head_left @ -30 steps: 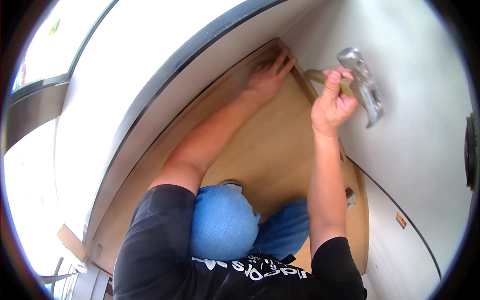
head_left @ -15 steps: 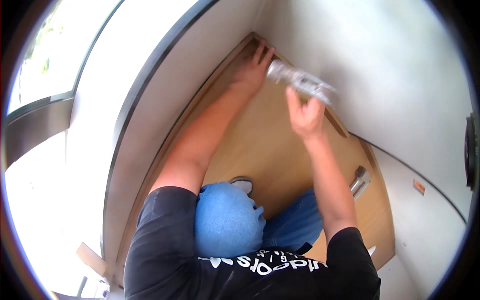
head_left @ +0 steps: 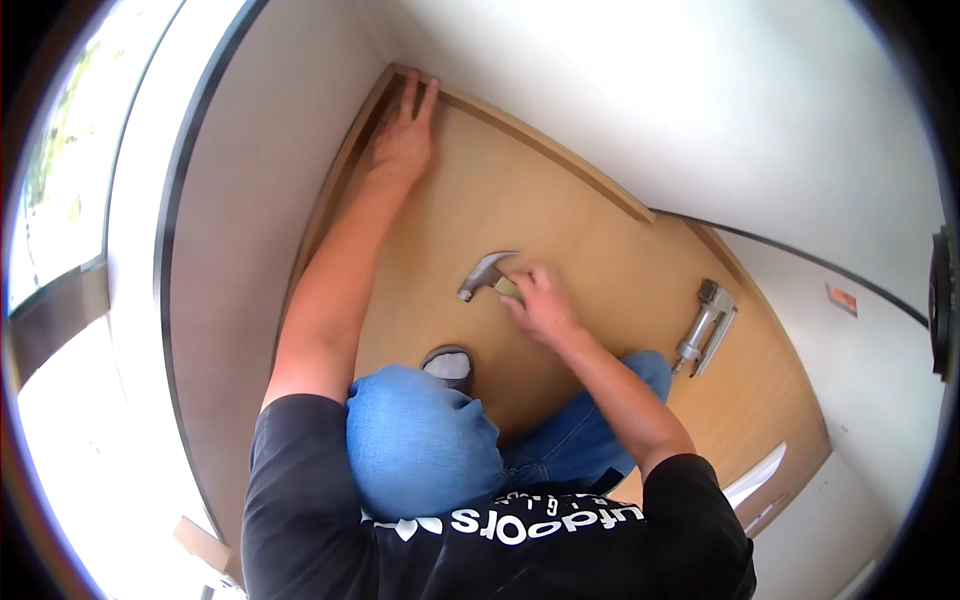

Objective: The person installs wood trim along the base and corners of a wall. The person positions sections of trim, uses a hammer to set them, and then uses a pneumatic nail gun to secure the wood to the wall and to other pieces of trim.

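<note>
My left hand [head_left: 403, 145] reaches to the far corner of the wooden floor panel. Two of its fingers stretch out against a narrow wooden strip [head_left: 545, 145] that runs along the base of the wall; nothing shows in its grasp. My right hand [head_left: 545, 308] is closed around the handle of a claw hammer [head_left: 485, 275], low over the middle of the panel [head_left: 440, 225]. The hammer's metal head points left, its curved claw toward the far side. My palm and fingers hide most of the handle.
A silver pneumatic nailer [head_left: 706, 328] lies on the panel to the right. White walls [head_left: 720, 110] rise on the far and left sides. My bent knee [head_left: 420, 440] and shoe [head_left: 448, 366] are close in front. A white sheet-like thing [head_left: 757, 476] lies at lower right.
My right hand has brought the hammer down and toward me, away from the far strip. My left hand stays at the corner. The whole view has shifted.
</note>
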The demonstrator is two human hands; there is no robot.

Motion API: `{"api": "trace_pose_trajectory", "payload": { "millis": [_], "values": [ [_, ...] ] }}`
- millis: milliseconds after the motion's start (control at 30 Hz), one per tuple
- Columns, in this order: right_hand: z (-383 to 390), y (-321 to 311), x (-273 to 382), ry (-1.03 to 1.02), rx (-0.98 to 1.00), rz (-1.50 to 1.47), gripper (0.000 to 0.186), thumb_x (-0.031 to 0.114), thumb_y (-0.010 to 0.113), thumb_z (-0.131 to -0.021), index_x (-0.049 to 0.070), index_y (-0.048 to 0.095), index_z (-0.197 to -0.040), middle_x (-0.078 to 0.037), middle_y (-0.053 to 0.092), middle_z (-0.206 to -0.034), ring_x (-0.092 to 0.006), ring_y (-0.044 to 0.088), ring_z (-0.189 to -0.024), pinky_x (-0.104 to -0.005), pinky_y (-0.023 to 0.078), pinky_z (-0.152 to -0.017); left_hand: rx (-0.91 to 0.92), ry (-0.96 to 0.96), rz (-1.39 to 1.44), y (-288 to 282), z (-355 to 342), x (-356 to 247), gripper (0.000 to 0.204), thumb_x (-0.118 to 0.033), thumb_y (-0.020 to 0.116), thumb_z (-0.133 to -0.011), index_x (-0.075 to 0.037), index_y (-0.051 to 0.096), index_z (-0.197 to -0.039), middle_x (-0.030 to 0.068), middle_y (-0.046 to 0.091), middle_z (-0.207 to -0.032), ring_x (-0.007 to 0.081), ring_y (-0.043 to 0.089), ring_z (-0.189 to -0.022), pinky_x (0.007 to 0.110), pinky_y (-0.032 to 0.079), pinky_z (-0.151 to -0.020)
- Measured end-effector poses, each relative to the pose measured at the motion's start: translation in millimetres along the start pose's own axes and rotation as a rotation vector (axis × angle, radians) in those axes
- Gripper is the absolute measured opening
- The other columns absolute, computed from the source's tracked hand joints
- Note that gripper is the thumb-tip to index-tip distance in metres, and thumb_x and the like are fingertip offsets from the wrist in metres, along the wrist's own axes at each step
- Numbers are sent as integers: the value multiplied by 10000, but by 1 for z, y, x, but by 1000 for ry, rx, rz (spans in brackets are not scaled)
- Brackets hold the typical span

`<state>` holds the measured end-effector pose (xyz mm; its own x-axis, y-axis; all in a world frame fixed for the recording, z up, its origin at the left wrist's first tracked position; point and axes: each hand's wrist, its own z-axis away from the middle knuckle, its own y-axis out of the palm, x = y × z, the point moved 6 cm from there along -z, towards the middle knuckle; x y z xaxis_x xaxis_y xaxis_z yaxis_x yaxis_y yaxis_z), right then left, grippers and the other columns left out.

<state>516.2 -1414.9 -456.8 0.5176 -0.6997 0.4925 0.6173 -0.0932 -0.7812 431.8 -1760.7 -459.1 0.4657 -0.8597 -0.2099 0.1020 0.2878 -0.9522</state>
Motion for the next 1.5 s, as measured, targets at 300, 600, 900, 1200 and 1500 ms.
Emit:
{"api": "trace_pose_trajectory", "payload": {
  "millis": [300,600,900,1200,1500],
  "values": [
    [179,-150,-283,873,-475,398,774,306,728,-915,-72,375,-1492,-350,479,-1452,-470,488,-1360,-499,420,-1130,-54,29,-14,-3,-1,0,918,-26,534,-903,-268,105,-1677,80,60,-1748,361,498,-1390,459,544,-999],
    [232,-102,-397,988,-227,-71,595,275,720,-877,-113,520,-1281,-351,667,-1140,-468,674,-1087,-520,530,-931,-135,89,-75,-7,0,-3,766,-125,520,-956,-197,221,-1658,101,186,-1715,377,608,-1260,474,536,-991],
    [106,-172,-91,411,270,210,466,171,658,-874,-3,504,-1278,-325,682,-979,-506,671,-930,-565,539,-796,-40,31,47,-21,0,-6,604,-258,401,-1039,-172,300,-1629,85,197,-1725,371,692,-1114,475,580,-896],
    [-94,-60,93,-259,-108,394,465,63,532,-917,39,460,-1376,-162,729,-861,-368,716,-715,-478,570,-616,141,64,57,-46,-1,0,580,-332,347,-1079,-170,284,-1632,28,200,-1727,358,583,-1323,493,543,-1019],
    [-157,-32,104,-72,-154,289,913,152,741,-792,38,309,-1589,-197,721,-933,-388,706,-742,-498,573,-667,81,90,52,-30,0,-1,584,-296,388,-1066,-132,304,-1620,56,177,-1733,366,654,-1224,505,558,-960]
  ]
}}
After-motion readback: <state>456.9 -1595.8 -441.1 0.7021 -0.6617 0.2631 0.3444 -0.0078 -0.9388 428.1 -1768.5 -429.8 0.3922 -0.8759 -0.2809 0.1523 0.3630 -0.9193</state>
